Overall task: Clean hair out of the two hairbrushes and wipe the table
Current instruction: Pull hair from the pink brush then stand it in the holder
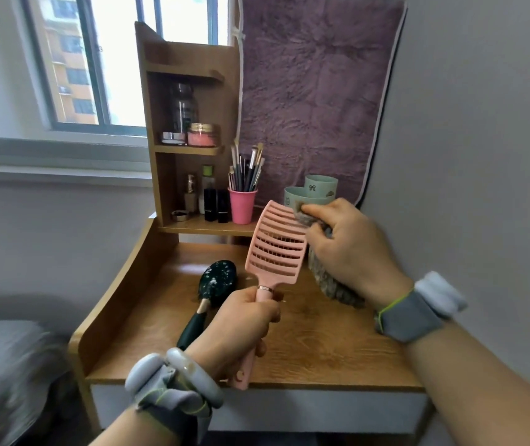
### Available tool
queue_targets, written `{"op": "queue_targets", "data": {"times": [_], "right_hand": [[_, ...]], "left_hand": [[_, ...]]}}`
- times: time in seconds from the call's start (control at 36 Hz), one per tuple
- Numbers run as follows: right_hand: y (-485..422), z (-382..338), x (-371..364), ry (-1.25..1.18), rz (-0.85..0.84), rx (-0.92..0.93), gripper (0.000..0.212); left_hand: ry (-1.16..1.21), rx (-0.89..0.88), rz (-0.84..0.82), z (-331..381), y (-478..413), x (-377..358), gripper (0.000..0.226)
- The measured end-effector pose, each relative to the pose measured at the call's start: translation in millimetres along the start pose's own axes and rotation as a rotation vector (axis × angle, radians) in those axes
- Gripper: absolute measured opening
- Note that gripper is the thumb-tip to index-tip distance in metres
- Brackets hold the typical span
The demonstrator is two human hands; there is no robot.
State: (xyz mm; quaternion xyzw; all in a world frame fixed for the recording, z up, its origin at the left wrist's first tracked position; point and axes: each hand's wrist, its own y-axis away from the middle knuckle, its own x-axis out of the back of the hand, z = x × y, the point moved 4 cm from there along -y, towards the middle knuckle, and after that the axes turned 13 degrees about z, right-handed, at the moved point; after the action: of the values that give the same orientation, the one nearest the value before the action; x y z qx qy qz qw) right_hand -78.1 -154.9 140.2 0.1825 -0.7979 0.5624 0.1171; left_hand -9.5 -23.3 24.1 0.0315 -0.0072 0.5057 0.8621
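My left hand (pixel 238 320) grips the pink brush (pixel 275 249), hiding its bristles; my right hand (pixel 350 249) pinches a grey cloth (pixel 328 281) at centre frame.

My wooden bench (pixel 321 352) with a raised curved left side carries a dark green oval hairbrush (pixel 210 297) lying flat near its middle. At the back a wooden shelf unit (pixel 189 59) stands on it, its bottom board holding a pink plastic cup (pixel 242 206) of makeup brushes.

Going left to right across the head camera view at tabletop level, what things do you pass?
Dark hairbrush lying on the table → pink hairbrush in the left hand → grey cloth in the right hand.
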Motion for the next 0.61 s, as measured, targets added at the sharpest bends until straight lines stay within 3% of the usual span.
{"op": "queue_targets", "data": {"times": [0.17,0.33,0.39,0.47,0.53,0.61], "right_hand": [[38,-6,-15,0.021,-0.148,0.089,0.035],[67,-16,-25,0.022,-0.355,0.151,0.034],[60,-17,-22,-0.015,-0.364,0.126,0.034],[47,-23,-12,-0.039,-0.246,0.127,0.037],[44,-33,-11,-0.008,-0.2,0.199,0.038],[54,-46,-21,0.052,-0.274,0.346,0.033]], "left_hand": [[-0.041,-0.078,0.069,5,-6,5,0.018],[0.007,0.003,0.048,1,-8,10,0.021],[-0.006,0.008,0.061,0,-9,12,0.024],[-0.01,0.002,0.069,0,-10,14,0.025],[-0.032,-0.023,0.061,1,-8,11,0.02],[-0.086,-0.115,0.074,6,-4,4,0.016]]}}
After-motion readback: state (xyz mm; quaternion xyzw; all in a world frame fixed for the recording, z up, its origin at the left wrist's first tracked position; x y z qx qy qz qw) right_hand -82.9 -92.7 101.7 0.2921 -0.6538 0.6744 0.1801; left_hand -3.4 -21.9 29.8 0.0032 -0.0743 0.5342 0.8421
